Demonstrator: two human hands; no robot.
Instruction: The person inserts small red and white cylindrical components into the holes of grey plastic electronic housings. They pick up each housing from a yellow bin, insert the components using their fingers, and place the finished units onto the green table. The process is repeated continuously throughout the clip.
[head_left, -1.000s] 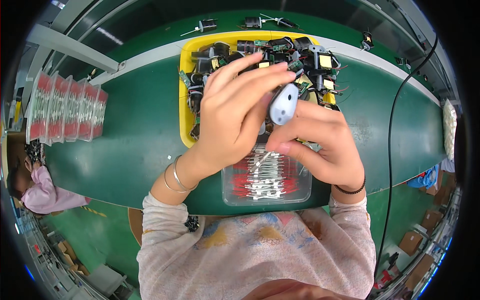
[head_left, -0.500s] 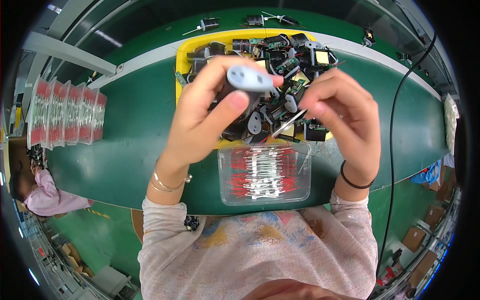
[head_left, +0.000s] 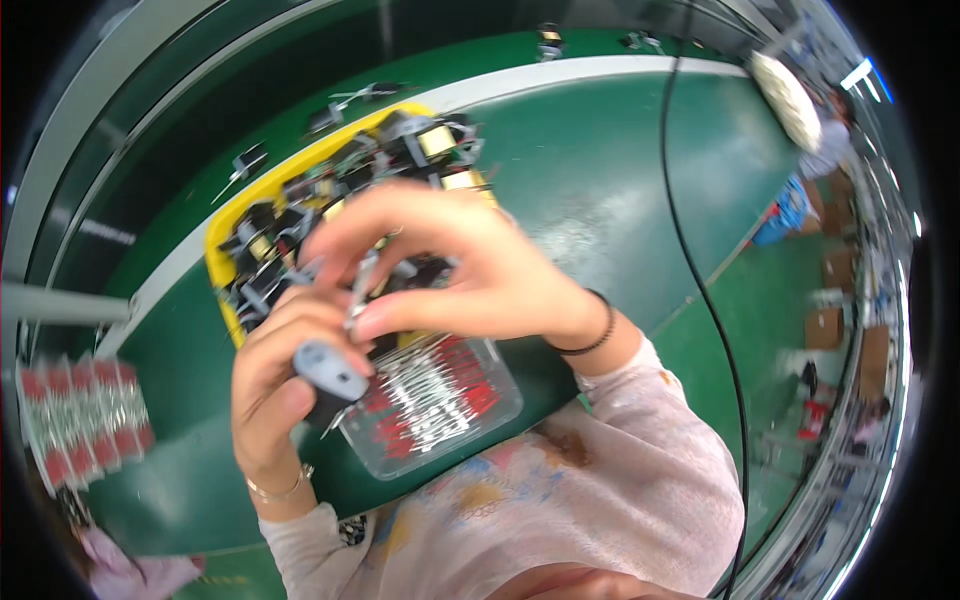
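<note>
My left hand [head_left: 285, 365] is wrapped round a black part with a grey oval end cap [head_left: 330, 371]; the cap has small holes and faces up. Close above it, my right hand [head_left: 470, 265] pinches a thin pale strip [head_left: 362, 285] between thumb and fingers, blurred by motion. The strip's lower end is near the left hand's fingers; whether it touches the black part I cannot tell. Below the hands sits a clear plastic tray [head_left: 385, 472] with many slim red-and-white pieces. Behind them, a yellow bin [head_left: 222, 215] holds a heap of similar black parts with wires, partly hidden by my hands.
Stacked clear trays [head_left: 85, 420] with red-and-white pieces stand at the table's left end. A black cable [head_left: 690, 260] hangs down on the right. Loose black parts [head_left: 250, 160] lie beyond the white rail [head_left: 560, 70]. A person's pink sleeve [head_left: 135, 565] shows at lower left.
The view has swung to the right, so bin and tray appear further left. My hands have come together, the right one bringing the strip close to the black part.
</note>
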